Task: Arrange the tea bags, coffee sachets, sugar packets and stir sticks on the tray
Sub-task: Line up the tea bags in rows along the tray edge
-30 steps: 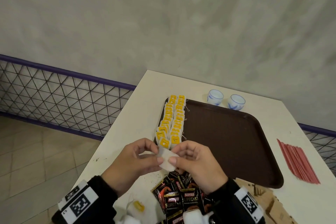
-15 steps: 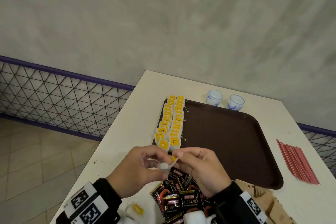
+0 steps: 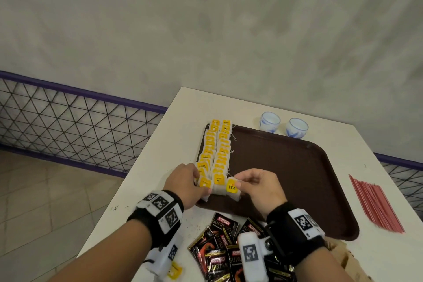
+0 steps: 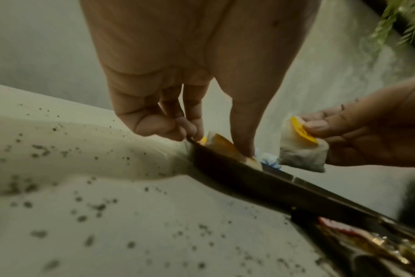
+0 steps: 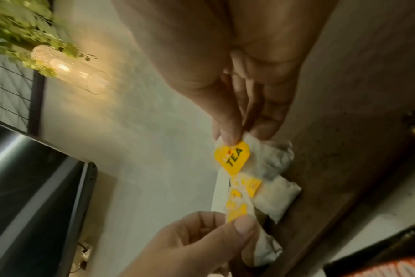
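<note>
2 grips pinch yellow-tagged white tea bags point(image 3: 231, 189): left point(image 3: 186, 184) row's end, right point(image 3: 258, 186) "TEA" one

Dim, blurred wrist views, perhaps lamp-lit; head view sharper.

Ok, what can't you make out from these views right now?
- Sugar packets: in no view.
- Coffee sachets: head view, partly behind the right wrist camera, cut by the bottom edge.
- Left hand fingers: head view, tips hidden behind the tea bags.
- Far tag print: too small.
</note>
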Tool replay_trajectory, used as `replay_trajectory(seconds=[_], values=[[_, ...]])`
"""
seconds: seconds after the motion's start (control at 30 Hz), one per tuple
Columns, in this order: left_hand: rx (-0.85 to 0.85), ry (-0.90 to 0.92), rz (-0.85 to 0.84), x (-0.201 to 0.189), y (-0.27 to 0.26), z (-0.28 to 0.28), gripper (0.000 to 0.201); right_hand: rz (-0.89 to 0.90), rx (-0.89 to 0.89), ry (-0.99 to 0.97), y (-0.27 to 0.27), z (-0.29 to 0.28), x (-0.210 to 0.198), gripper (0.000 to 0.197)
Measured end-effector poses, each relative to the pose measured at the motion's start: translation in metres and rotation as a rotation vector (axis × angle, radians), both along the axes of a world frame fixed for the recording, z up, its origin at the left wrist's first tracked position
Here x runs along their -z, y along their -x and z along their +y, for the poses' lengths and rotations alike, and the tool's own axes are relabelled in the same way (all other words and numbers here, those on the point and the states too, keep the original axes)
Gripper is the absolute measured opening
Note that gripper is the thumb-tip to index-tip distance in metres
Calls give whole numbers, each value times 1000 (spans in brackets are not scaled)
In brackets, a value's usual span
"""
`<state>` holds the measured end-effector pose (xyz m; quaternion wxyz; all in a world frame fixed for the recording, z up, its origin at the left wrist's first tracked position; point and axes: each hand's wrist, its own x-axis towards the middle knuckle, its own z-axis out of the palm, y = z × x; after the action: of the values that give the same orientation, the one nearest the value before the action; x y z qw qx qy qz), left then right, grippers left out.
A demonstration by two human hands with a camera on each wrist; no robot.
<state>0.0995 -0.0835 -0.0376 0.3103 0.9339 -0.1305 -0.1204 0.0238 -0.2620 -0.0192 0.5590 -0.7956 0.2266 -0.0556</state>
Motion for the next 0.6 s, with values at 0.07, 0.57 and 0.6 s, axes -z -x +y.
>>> replay_trajectory(seconds=[0.07, 0.57, 0.6], values=[[-12, -31, 0, 4, -5, -3, 40, 42, -57, -27, -7, 2, 5, 15], [-61, 85, 23, 14, -18, 7, 39, 87, -8, 77, -38, 19, 36, 28], [-61, 112, 25, 11, -18, 9, 41, 82, -9, 79, -37, 17, 36, 28]])
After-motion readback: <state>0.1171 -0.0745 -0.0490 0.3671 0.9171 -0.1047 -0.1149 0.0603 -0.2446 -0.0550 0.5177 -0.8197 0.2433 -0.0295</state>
